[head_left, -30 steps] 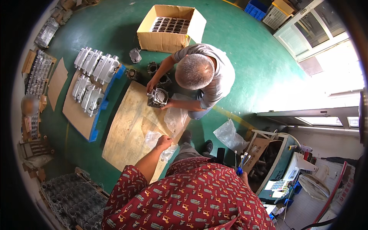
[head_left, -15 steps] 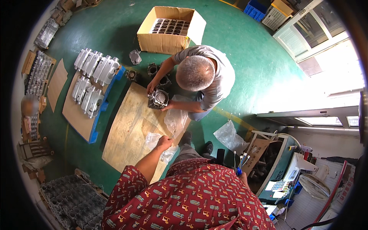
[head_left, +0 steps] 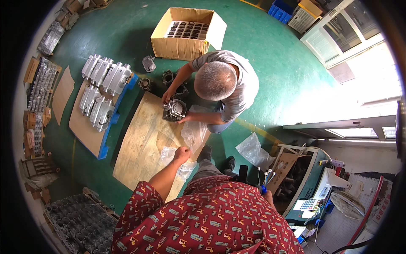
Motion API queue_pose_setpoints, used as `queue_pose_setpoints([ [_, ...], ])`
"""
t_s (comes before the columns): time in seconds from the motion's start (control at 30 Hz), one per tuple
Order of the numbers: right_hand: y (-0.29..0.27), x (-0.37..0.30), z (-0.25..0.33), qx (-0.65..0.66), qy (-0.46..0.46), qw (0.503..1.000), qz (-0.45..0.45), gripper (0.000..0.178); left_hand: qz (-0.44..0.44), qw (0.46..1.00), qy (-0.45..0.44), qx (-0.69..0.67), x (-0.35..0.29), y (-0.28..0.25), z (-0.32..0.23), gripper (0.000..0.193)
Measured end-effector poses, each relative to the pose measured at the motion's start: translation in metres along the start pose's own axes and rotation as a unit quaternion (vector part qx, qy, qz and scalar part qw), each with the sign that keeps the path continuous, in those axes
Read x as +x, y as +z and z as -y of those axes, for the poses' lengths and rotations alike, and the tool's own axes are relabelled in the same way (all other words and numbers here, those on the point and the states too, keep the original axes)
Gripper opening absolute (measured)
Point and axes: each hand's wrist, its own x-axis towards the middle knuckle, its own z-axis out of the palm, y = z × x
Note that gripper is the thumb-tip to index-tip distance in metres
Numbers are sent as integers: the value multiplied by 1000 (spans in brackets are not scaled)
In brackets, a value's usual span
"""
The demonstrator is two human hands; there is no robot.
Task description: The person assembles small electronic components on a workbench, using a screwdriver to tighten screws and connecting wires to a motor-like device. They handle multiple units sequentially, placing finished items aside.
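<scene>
My left hand [head_left: 182, 155] is closed in a fist over the near part of the plywood sheet [head_left: 137, 144], beside crumpled clear plastic bags [head_left: 168, 154]. Whatever its fingers hold, if anything, is hidden. At my right side, my right hand [head_left: 269, 196] is mostly covered by my shirt; its fingers show too little to read. Next to it stands a blue piece [head_left: 264, 189] with several thin, white-tipped leads. Across from me, a crouching person [head_left: 228, 84] in grey holds a grey metal housing [head_left: 174, 110] above the plywood with both hands.
More metal housings [head_left: 168, 77] stand on the floor beyond the plywood. A carton [head_left: 179, 47] of dark rings is behind them. Silvery castings [head_left: 101, 112] lie on a blue pallet at left. On my right are a bench [head_left: 302, 186], a fan [head_left: 347, 205] and a plastic bag [head_left: 255, 151].
My left hand has shifted slightly up and its fingers, which pointed toward the plastic, are now curled in a fist. The other person and the housing have barely moved.
</scene>
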Motion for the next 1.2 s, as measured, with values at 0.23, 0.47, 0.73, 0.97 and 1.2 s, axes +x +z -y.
queue_pose_setpoints([
  [0.23,-9,-12,57,-96,32,995,-11,23,-176,919,-19,-352,55,-23,-60,32],
  [0.47,8,22,1,-72,0,996,-44,26,-40,999,23,-19,55,-30,-23,40],
  [0.73,8,62,-44,-128,-6,992,-20,34,47,992,27,115,-26,11,49,41],
  [0.97,7,61,-12,-142,-34,989,-18,31,61,994,-9,90,-54,12,59,41],
  [1.2,2,34,36,-84,-45,995,-11,28,10,997,9,74,-31,-8,52,41],
])
